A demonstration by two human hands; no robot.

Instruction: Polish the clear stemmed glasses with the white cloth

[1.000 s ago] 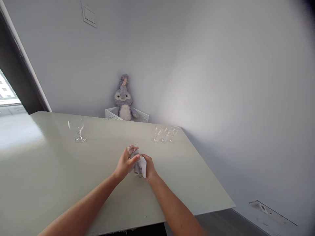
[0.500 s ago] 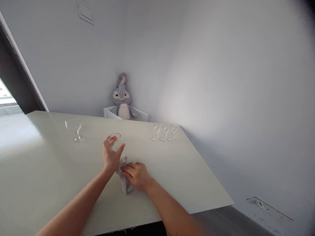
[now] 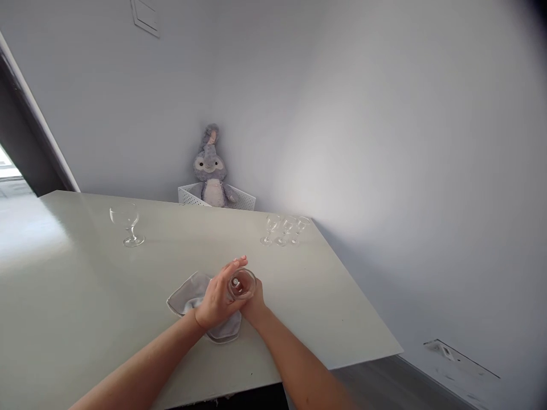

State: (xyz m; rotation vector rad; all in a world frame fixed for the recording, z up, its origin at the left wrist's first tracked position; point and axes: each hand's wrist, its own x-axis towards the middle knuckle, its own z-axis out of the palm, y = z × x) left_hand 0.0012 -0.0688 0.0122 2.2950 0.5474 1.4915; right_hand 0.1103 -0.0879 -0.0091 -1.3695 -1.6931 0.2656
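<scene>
Over the front part of the table, a clear stemmed glass [image 3: 243,285] is tilted so that its rim faces me. My left hand [image 3: 217,299] grips its bowl from the left, with the fingers reaching along the far side. My right hand [image 3: 255,302] holds the glass low down from the right; its fingers are mostly hidden behind the bowl. A grey cloth [image 3: 183,293] lies crumpled and partly spread on the table, under and to the left of my hands.
A larger stemmed glass [image 3: 130,225] stands upright at the back left. Three small stemmed glasses [image 3: 284,230] stand in a row at the back right edge of the white table [image 3: 320,307]. Behind it, a plush toy [image 3: 210,168] sits in a white perforated basket [image 3: 243,199] against the wall.
My left hand has brought the glass right and toward me, tilting it. My right hand has let go of the cloth and moved to the glass. The cloth lies more spread out.
</scene>
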